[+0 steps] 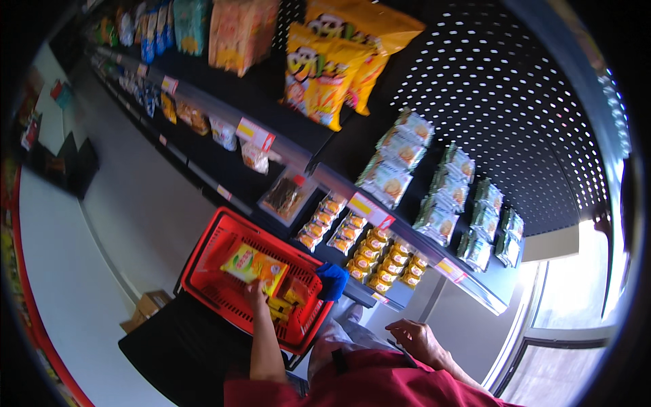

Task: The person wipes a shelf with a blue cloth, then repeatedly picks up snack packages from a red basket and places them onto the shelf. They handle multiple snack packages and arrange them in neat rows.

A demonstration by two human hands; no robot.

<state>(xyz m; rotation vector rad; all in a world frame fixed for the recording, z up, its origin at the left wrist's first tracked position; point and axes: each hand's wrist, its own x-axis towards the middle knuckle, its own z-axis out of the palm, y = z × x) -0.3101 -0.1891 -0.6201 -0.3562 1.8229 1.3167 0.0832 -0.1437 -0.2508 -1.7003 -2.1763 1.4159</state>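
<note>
My left hand (256, 292) reaches into a red plastic shopping basket (203, 249). Its fingers grip the lower edge of a yellow, green and orange snack packet (254, 265). Beside that packet, smaller yellow packets (278, 308) and an orange-red packet (296, 292) lie in the basket. A bunched blue cloth (332, 281) hangs at the basket's right end. My right hand (416, 340) is low on the right by my red shirt, with its fingers loosely bent and apart and nothing seen in them.
Shelves hold large yellow snack bags (320, 76), rows of pale green-edged packets (389, 173), gold-wrapped items (368, 254) and a clear tray (287, 196). Price-tag rails (371, 208) edge the shelves. A cardboard box (147, 308) sits on the floor; a glazed door (574, 285) stands at right.
</note>
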